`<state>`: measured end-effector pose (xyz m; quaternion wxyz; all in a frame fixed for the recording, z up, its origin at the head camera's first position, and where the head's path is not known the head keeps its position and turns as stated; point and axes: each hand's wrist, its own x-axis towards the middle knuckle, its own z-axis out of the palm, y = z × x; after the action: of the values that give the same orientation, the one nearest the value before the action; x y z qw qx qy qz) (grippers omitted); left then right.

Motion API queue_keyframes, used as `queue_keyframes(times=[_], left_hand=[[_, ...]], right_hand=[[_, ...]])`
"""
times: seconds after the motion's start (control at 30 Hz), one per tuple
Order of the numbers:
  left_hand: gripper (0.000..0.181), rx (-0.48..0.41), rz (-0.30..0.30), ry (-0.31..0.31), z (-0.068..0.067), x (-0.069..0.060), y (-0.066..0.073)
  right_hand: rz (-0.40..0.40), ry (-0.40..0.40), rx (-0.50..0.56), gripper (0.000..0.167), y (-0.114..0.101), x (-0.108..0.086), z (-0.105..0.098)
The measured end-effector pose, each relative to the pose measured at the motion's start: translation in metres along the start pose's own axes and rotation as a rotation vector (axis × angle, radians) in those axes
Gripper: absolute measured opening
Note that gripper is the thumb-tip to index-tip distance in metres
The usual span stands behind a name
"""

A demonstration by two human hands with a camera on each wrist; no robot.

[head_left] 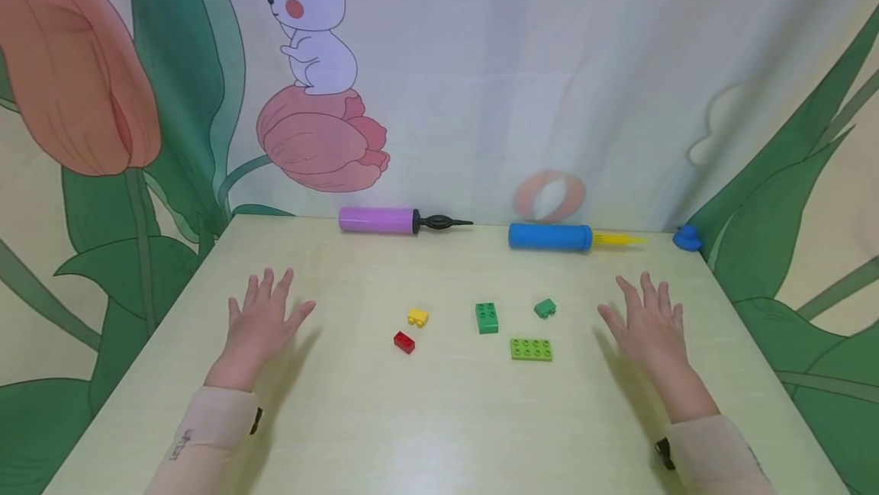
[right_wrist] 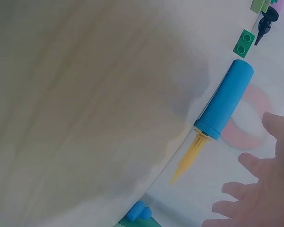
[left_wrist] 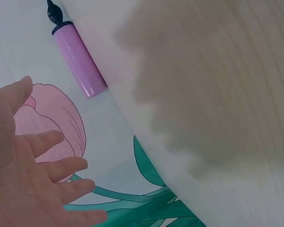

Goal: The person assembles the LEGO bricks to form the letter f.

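My left hand [head_left: 262,321] hovers over the left side of the table with its fingers spread, holding nothing. On the right side my right hand [head_left: 648,331] is held the same way, fingers apart and free of any object. Between them lie a yellow toy brick [head_left: 417,317], a red brick [head_left: 404,342], a green brick [head_left: 487,318], a small green brick [head_left: 545,308] and a light green brick [head_left: 531,350]. The small green brick is the one closest to my right hand. Spread fingers [left_wrist: 68,168] also show in the left wrist view.
Along the table's back edge lie a purple balloon pump [head_left: 378,220] with a black nozzle and a blue pump [head_left: 549,236] with a yellow nozzle. A small blue object [head_left: 687,238] sits at the back right corner. Behind hangs a printed curtain [head_left: 467,83].
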<state>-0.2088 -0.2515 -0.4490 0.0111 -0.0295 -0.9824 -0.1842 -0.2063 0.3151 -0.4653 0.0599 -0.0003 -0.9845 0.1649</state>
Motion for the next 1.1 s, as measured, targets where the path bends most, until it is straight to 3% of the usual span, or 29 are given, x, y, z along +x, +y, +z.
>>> queue_keyframes(times=[0.17,0.3,0.53,0.63,0.8,1.1], left_hand=[[0.064,0.028,0.041,0.065,-0.001,0.001,0.003],[0.056,-0.021,0.080,0.081,0.000,0.000,0.010],[0.056,-0.326,0.132,-0.026,0.004,-0.006,0.029],[0.055,-0.412,0.146,-0.076,0.008,-0.006,0.037],[0.054,-0.466,0.162,-0.146,0.018,-0.004,0.048],[0.041,-0.457,0.158,-0.238,0.038,0.002,0.063]], right_hand=[[-0.039,0.048,0.001,0.066,-0.007,0.001,-0.004],[-0.074,0.078,0.017,0.060,-0.017,0.001,-0.006],[-0.179,0.092,0.011,0.052,-0.049,-0.002,-0.002],[-0.242,0.091,0.034,0.048,-0.068,-0.005,0.002],[-0.293,0.068,0.082,0.046,-0.096,-0.008,0.009],[-0.357,-0.015,0.207,0.043,-0.147,-0.004,0.026]])
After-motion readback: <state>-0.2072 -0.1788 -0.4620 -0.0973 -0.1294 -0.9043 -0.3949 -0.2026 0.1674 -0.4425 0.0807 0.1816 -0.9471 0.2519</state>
